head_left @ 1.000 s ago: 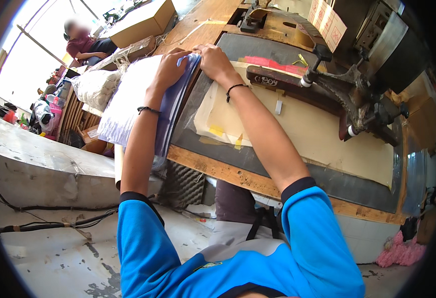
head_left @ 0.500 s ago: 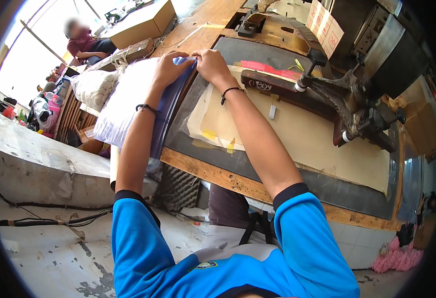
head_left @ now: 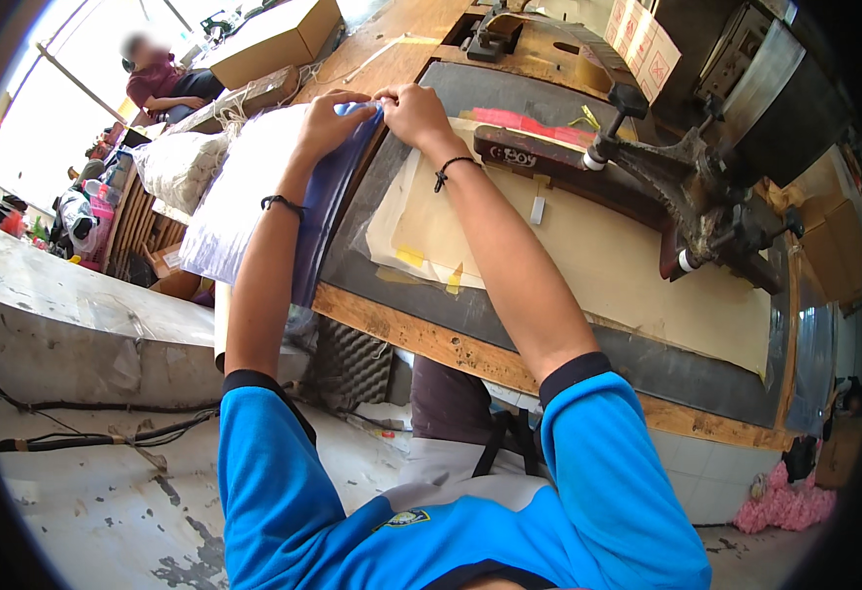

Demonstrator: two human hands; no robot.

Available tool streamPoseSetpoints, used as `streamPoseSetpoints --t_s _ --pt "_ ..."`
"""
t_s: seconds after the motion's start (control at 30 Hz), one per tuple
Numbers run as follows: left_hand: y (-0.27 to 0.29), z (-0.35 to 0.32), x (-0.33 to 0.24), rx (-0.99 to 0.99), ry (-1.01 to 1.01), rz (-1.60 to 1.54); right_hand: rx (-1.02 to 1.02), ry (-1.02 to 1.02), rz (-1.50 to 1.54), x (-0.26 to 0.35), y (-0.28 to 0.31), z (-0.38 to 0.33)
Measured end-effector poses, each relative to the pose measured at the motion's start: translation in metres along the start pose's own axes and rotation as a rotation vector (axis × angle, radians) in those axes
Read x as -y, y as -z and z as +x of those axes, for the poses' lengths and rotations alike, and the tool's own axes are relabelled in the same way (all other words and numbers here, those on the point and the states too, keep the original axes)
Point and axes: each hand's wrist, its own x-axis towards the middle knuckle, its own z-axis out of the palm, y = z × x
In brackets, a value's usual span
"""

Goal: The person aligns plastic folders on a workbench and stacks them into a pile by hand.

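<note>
A stack of clear plastic bags (head_left: 244, 187), white on top with a dark blue layer along its right edge, is laid at the left end of the wooden worktable (head_left: 421, 339), hanging partly over the table's near edge. Its far corner is pinched by the left hand (head_left: 328, 123), fingers pressed together on the thin film, and the same corner is gripped just beside it by the right hand (head_left: 413, 110), fingers closed on the plastic; the two hands almost touch. To the right, cream paper sheets (head_left: 588, 256) are spread over a dark mat. Beyond these a dark metal press machine (head_left: 691, 192) is mounted. A cardboard box (head_left: 269, 39) is seen farther back.
</note>
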Motion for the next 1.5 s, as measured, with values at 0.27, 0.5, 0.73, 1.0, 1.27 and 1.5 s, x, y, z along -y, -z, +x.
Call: streamPoseSetpoints --t_s 0.27,0.5,0.73,1.0,1.27,1.5 --pt "0.002 0.0 0.0 -0.005 0.0 -0.001 -0.001 -0.072 0.01 0.007 -0.002 -0.001" --pt "0.001 0.002 0.005 -0.016 -0.03 -0.011 0.028 -0.137 -0.012 0.007 -0.002 0.006" --pt "0.001 0.0 -0.004 0.036 0.074 -0.065 0.02 -0.163 -0.004 0.003 -0.002 0.008" --pt "0.003 -0.003 -0.01 0.035 0.084 -0.062 0.027 -0.172 -0.009 0.003 -0.002 0.009" --pt "-0.002 0.002 0.005 -0.029 0.0 0.001 0.015 -0.129 -0.086 0.007 -0.005 0.008" --pt "-0.003 0.0 -0.003 -0.048 -0.166 0.244 0.0 -0.059 -0.137 -0.001 -0.008 0.008"
